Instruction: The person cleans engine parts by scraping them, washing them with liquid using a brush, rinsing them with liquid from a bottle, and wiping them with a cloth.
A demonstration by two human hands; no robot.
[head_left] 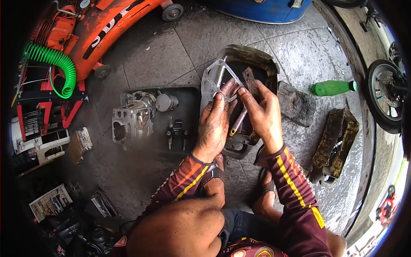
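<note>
My left hand [216,124] is closed around a light grey metal engine part [208,81] with a flat, holed flange. Its underside is hidden by my fingers. My right hand [264,112] pinches a worn, dark brown flat strip [248,76], possibly sandpaper, beside that part. Both hands are over a grimy basin [274,64]. Below my fingers, a slim-handled tool [238,123] slants in the basin; its upper end is hidden.
Left, a black tray [188,96] holds a metal engine casting [136,118], a piston [166,102] and small parts. Right are a dark rag [296,104], green bottle [334,88] and oily container [336,145]. An orange tank [102,32] and blue drum [261,13] stand beyond.
</note>
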